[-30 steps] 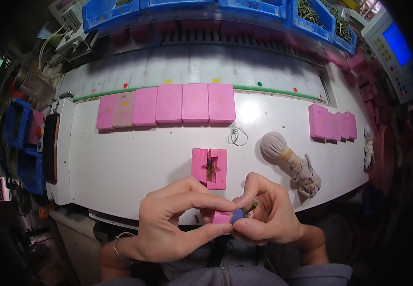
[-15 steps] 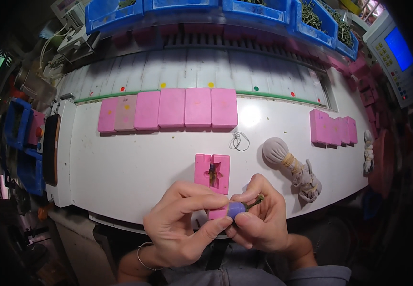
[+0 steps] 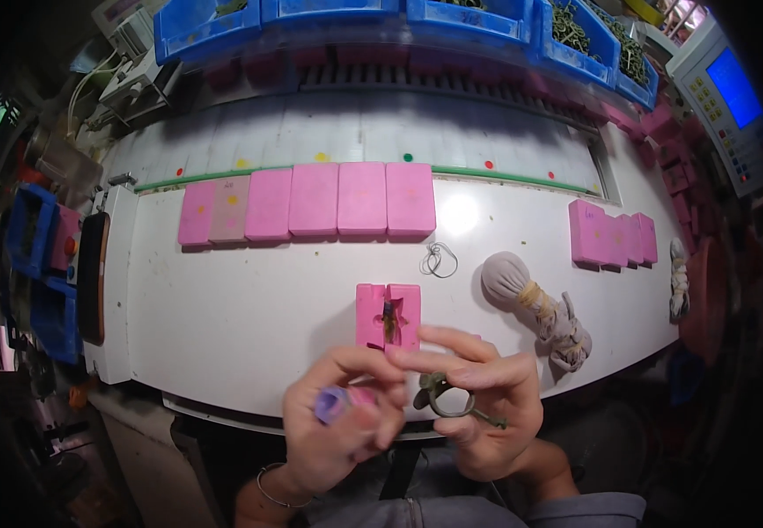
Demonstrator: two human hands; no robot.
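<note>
My left hand [image 3: 339, 444] is closed around a small purple and pink plug-like piece [image 3: 329, 405], partly smeared by motion. In my right hand [image 3: 503, 400], thumb and fingers pinch a dark green ring [image 3: 432, 384] with a thin stem sticking out of its lower right side. The ring and the purple piece are apart. Just beyond my fingers lies a pink mould block [image 3: 410, 304] with a carved hollow and something dark inside it. My right fingers partly cover its near edge.
Pink blocks [image 3: 315, 201] stand in a row before a white slatted conveyor [image 3: 346, 132]; more pink blocks [image 3: 588, 233] sit at right. A thin wire-like loop [image 3: 439, 261] and a tied cloth pouch [image 3: 506, 277] lie nearby. Blue bins [image 3: 469, 25] line the back.
The green ring has come off the purple piece. My left hand has drawn left with that piece, while the ring stays in my right. The conveyor's coloured dots have shifted left.
</note>
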